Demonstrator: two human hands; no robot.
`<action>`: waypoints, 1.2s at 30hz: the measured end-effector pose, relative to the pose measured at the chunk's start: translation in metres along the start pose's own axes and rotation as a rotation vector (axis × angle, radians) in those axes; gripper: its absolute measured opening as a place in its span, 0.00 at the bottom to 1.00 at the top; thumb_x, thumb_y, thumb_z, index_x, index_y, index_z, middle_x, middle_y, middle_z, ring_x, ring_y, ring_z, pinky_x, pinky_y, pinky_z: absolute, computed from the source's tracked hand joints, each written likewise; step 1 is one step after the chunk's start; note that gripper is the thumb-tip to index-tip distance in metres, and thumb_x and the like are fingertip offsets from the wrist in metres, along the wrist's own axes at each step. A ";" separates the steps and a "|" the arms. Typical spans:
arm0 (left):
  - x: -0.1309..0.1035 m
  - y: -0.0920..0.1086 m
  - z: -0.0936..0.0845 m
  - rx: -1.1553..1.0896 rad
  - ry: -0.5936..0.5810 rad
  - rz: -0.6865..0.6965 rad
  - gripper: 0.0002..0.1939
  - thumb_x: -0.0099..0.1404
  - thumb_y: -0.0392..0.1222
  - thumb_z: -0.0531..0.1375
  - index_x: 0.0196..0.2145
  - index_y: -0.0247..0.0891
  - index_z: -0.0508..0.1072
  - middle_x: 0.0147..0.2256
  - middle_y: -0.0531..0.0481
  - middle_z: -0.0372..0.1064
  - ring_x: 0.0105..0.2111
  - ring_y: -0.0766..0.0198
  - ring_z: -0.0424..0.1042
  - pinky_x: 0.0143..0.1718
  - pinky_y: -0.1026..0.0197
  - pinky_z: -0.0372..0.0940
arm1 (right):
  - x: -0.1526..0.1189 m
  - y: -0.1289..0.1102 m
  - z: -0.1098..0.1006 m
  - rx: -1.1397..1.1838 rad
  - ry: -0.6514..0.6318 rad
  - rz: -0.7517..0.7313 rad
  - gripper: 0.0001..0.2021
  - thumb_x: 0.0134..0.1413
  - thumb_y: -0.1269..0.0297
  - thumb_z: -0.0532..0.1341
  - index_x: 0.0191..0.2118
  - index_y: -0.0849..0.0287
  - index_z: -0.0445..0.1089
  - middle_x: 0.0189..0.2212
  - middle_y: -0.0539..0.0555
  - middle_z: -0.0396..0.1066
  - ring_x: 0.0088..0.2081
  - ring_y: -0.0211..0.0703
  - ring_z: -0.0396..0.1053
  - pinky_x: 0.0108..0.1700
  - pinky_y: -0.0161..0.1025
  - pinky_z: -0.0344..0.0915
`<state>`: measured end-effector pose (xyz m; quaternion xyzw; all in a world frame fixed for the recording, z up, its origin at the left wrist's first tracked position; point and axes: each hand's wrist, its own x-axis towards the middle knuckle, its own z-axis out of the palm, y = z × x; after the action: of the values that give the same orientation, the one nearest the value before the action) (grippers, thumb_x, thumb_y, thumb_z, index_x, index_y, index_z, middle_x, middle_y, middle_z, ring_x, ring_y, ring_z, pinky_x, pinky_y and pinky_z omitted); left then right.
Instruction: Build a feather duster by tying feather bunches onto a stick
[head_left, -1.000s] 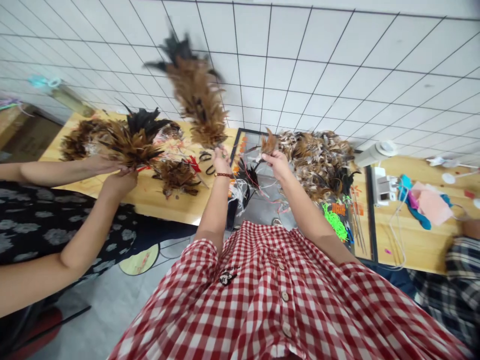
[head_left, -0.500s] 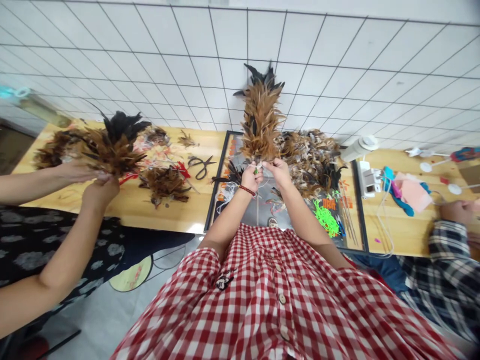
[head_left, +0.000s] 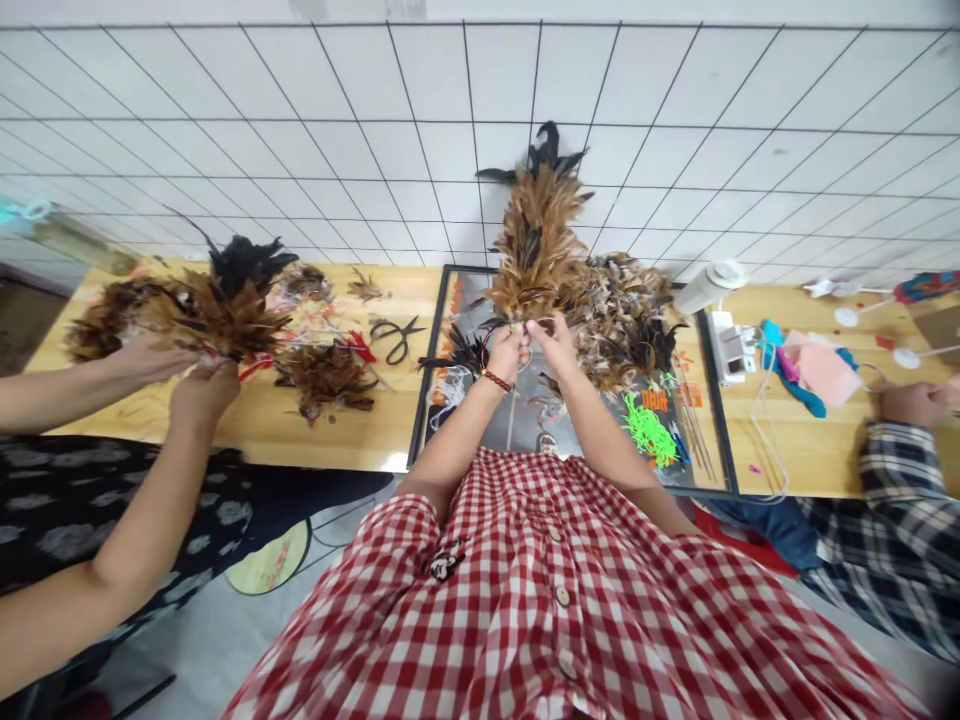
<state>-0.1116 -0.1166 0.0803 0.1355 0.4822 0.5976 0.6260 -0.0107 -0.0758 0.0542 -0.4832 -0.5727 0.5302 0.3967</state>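
A long feather duster [head_left: 538, 230] of brown feathers, with black ones at its tip, points away from me toward the tiled wall. My left hand [head_left: 508, 352], with a red beaded bracelet, is closed round its near end. Close against it on the right, my right hand [head_left: 556, 345] is pinched at the same end. What its fingertips hold is too small to make out; a thin pale strand hangs between the hands. A bit of green shows at the left fingers. Just right of the duster lies a heap of loose feathers [head_left: 626, 325].
Bright green strips [head_left: 651, 430] and thin rods [head_left: 697, 440] lie on the dark-framed mat to the right. Scissors [head_left: 397, 338] and a feather clump [head_left: 326, 380] lie leftward. A co-worker's hands [head_left: 202, 395] hold another feather bundle [head_left: 229, 310]. A white bottle [head_left: 709, 283] stands at right.
The duster's tip has swung slightly right and its near end sits lower. My right hand has drawn in closer to my left, and the pale strand's loop shows less. The view has shifted a little.
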 end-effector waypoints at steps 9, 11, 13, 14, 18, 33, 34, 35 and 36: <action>0.016 0.021 -0.029 0.555 0.016 0.334 0.19 0.56 0.27 0.68 0.19 0.39 0.62 0.18 0.56 0.57 0.21 0.68 0.54 0.26 0.67 0.51 | -0.005 -0.052 -0.048 -0.586 -0.386 -0.253 0.14 0.59 0.54 0.62 0.31 0.59 0.76 0.26 0.52 0.73 0.30 0.41 0.65 0.37 0.39 0.59; 0.015 0.024 -0.031 0.666 -0.033 0.364 0.20 0.54 0.25 0.68 0.18 0.41 0.62 0.18 0.56 0.55 0.21 0.66 0.54 0.26 0.66 0.53 | 0.004 -0.076 -0.048 -0.852 -0.457 -0.375 0.10 0.59 0.61 0.61 0.34 0.59 0.79 0.30 0.55 0.76 0.34 0.45 0.70 0.39 0.39 0.59; 0.013 0.025 -0.034 0.750 -0.124 0.353 0.19 0.54 0.26 0.68 0.19 0.42 0.63 0.18 0.55 0.55 0.21 0.64 0.55 0.26 0.66 0.55 | 0.017 -0.095 -0.043 -1.066 -0.487 -0.460 0.10 0.60 0.65 0.60 0.37 0.60 0.80 0.36 0.59 0.78 0.40 0.49 0.72 0.41 0.40 0.60; 0.011 0.024 -0.035 0.784 -0.179 0.349 0.18 0.53 0.27 0.69 0.19 0.42 0.64 0.18 0.55 0.57 0.21 0.64 0.56 0.26 0.65 0.56 | 0.024 -0.101 -0.040 -1.142 -0.494 -0.487 0.11 0.61 0.65 0.59 0.39 0.60 0.81 0.39 0.60 0.79 0.42 0.51 0.73 0.41 0.40 0.60; 0.004 0.021 -0.043 0.909 -0.366 0.365 0.14 0.51 0.28 0.69 0.22 0.42 0.68 0.19 0.52 0.60 0.21 0.63 0.60 0.29 0.63 0.59 | 0.050 -0.097 -0.026 -1.251 -0.589 -0.530 0.12 0.63 0.65 0.59 0.42 0.59 0.82 0.44 0.61 0.79 0.45 0.51 0.73 0.39 0.40 0.59; -0.020 0.072 -0.085 1.681 -0.481 0.522 0.19 0.56 0.29 0.62 0.46 0.37 0.77 0.30 0.41 0.72 0.31 0.52 0.75 0.38 0.57 0.65 | 0.078 -0.019 -0.024 -0.617 -0.566 -0.013 0.07 0.47 0.62 0.70 0.25 0.59 0.80 0.24 0.50 0.76 0.29 0.39 0.69 0.38 0.37 0.63; -0.020 0.082 -0.091 1.635 -0.481 0.512 0.17 0.55 0.30 0.64 0.43 0.38 0.78 0.29 0.44 0.71 0.29 0.54 0.74 0.36 0.59 0.64 | 0.077 -0.012 -0.040 -0.572 -0.538 0.087 0.08 0.46 0.62 0.70 0.23 0.60 0.79 0.22 0.50 0.74 0.27 0.39 0.67 0.36 0.37 0.64; -0.020 0.092 -0.098 1.577 -0.475 0.493 0.14 0.54 0.30 0.66 0.40 0.39 0.78 0.27 0.46 0.71 0.28 0.56 0.73 0.34 0.61 0.63 | 0.076 -0.005 -0.056 -0.531 -0.501 0.175 0.08 0.43 0.62 0.72 0.22 0.60 0.78 0.20 0.50 0.73 0.25 0.38 0.65 0.34 0.38 0.63; -0.021 0.102 -0.105 1.511 -0.473 0.465 0.12 0.52 0.30 0.68 0.35 0.40 0.78 0.25 0.48 0.70 0.26 0.58 0.71 0.33 0.63 0.62 | 0.072 0.002 -0.073 -0.481 -0.442 0.233 0.09 0.39 0.62 0.73 0.20 0.61 0.76 0.18 0.50 0.71 0.23 0.38 0.64 0.32 0.38 0.63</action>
<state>-0.2510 -0.1521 0.1131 0.7386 0.5694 0.1823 0.3114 0.0441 0.0109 0.0566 -0.4983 -0.6944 0.5138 0.0746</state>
